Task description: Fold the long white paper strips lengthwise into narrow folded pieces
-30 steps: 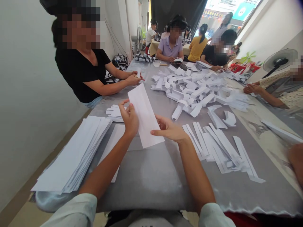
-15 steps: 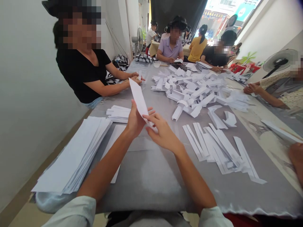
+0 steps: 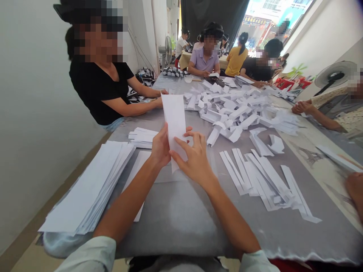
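Observation:
A strip of white paper [image 3: 175, 113] stands upright above the table, its broad face turned toward me. My left hand [image 3: 161, 148] grips its left edge, with some fingertips showing past the right edge from behind. My right hand [image 3: 195, 156] is at the lower part of the strip, thumb and forefinger against its front face; whether they pinch it or only press it is hard to make out. Beneath my left forearm lies a flat white sheet [image 3: 138, 166], partly hidden. A thick stack of long white sheets [image 3: 82, 189] is to the left.
Folded white paper pieces [image 3: 232, 109] lie in a large heap at the table's middle. Several creased strips [image 3: 261, 177] are to the right, and a small stack of strips [image 3: 143, 136] to the left. A co-worker in black [image 3: 99, 87] is at the left edge; others sit around the grey table [image 3: 181, 223].
The paper strip has turned from a slanted, edge-on position to face me more squarely and upright. My right hand has shifted slightly, its fingers now on the strip's front.

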`<state>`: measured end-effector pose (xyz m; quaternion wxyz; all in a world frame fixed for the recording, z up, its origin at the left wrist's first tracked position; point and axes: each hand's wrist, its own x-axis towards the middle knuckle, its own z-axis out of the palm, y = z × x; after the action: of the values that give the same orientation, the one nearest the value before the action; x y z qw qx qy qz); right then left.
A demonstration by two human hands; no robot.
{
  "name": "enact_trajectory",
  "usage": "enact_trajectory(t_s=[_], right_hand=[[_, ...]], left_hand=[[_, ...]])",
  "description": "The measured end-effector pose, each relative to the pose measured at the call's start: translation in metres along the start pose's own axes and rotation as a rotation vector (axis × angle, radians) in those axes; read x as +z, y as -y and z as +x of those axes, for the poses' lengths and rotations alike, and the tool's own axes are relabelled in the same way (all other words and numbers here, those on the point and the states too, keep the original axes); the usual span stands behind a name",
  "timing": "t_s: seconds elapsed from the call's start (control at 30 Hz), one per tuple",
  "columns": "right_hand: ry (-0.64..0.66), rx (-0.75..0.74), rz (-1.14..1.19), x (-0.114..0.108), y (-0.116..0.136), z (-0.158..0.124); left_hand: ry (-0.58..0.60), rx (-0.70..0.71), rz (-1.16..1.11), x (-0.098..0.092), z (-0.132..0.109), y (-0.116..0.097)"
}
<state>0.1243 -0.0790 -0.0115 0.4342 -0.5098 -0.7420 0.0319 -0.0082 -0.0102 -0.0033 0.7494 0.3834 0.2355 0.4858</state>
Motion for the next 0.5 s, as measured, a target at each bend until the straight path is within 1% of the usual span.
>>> enact_trajectory(t_s=[0.1,0.17,0.23,0.3,0.37,0.43,0.5], right_hand=[[-0.094,0.065,0.083,-0.003,0.0,0.002],[-0.13,0.122,0.16,-0.006,0.001,0.003],[-0.116,0.186,0.227,-0.007,0.001,0.003],[-0.058,0.259,0.274,-0.007,-0.001,0.002],[0.011,0.298,0.283,-0.005,-0.003,0.001],[0.027,0.278,0.245,-0.004,-0.004,0.0],[-0.011,0.216,0.179,-0.005,-0.004,0.001]], left_hand=[[-0.009,0.0,0.02,-0.002,0.0,0.002],[-0.007,0.0,0.037,-0.002,0.0,0.004],[-0.02,0.03,0.059,-0.001,0.0,0.007],[-0.033,0.06,0.089,0.0,0.0,0.009],[-0.032,0.069,0.108,0.001,0.0,0.01],[-0.022,0.08,0.109,0.0,0.0,0.01],[-0.008,0.09,0.11,0.0,0.0,0.01]])
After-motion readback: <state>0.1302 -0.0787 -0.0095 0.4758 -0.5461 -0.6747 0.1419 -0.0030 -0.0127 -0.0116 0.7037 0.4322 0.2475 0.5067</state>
